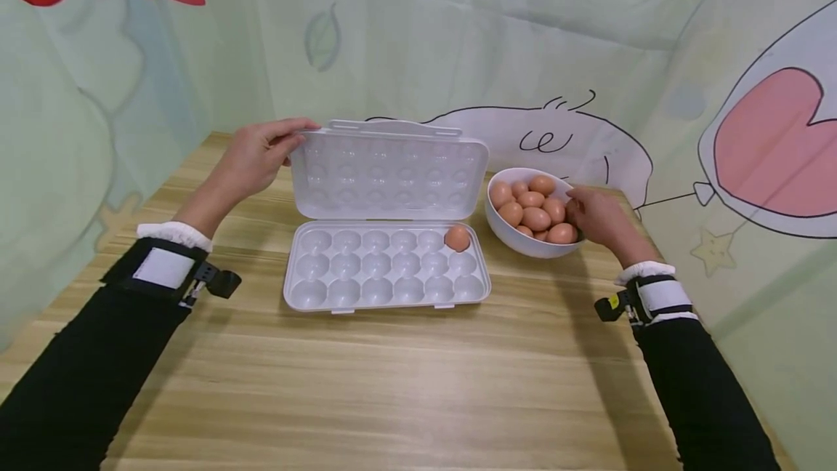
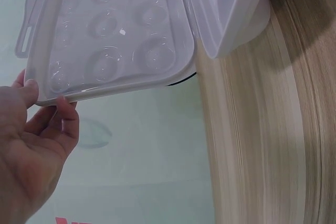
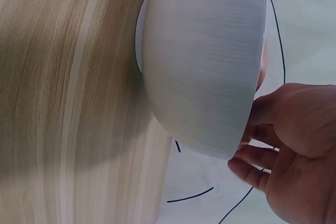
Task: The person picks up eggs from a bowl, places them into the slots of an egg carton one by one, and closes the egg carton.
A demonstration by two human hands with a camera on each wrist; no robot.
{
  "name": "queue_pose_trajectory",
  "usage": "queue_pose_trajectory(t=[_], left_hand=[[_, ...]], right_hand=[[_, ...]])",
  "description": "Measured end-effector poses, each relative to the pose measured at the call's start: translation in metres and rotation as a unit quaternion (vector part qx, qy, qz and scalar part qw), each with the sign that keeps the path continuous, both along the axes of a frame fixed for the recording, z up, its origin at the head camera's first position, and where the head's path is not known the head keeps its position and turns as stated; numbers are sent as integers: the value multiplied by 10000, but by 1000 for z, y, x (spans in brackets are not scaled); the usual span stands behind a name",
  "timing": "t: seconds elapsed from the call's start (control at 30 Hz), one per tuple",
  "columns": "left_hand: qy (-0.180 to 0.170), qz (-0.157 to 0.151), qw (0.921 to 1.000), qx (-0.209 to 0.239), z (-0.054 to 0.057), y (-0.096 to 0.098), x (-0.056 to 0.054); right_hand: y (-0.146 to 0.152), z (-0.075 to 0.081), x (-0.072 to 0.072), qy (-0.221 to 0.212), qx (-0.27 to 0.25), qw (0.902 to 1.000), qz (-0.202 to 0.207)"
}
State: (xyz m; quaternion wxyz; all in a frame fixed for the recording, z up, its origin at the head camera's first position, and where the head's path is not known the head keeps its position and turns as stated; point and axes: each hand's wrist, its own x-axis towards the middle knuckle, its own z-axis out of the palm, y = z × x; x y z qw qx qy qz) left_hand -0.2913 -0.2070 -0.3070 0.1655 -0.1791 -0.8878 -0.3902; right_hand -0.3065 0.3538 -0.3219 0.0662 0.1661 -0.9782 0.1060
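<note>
A white plastic egg carton stands open on the wooden table, its dimpled lid (image 1: 386, 176) raised behind the tray (image 1: 390, 304). One brown egg (image 1: 457, 238) sits in the back right cup. My left hand (image 1: 255, 158) holds the lid's upper left corner, pinching its edge between thumb and fingers in the left wrist view. To the right of the carton is a white bowl (image 3: 205, 66) heaped with several brown eggs (image 1: 536, 219). My right hand (image 1: 604, 220) grips the bowl's right rim, with some fingertips hidden behind it in the right wrist view.
The light wood table (image 1: 392, 391) stretches toward me in front of the carton. A printed cloth (image 1: 425, 42) hangs behind and along both sides, close to the table's back edge and the bowl.
</note>
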Motion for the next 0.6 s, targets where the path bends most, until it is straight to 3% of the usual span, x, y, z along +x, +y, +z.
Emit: queue_pose_trajectory(t=[0.23,0.6], left_hand=[[51,2,10000,15,-2,1,1],[58,35,10000,-5,-3,-2,-1]], right_hand=[[-1,1,-3,-259,42,9996,-133],[-4,3,-4,-158,-84,9998,-124]])
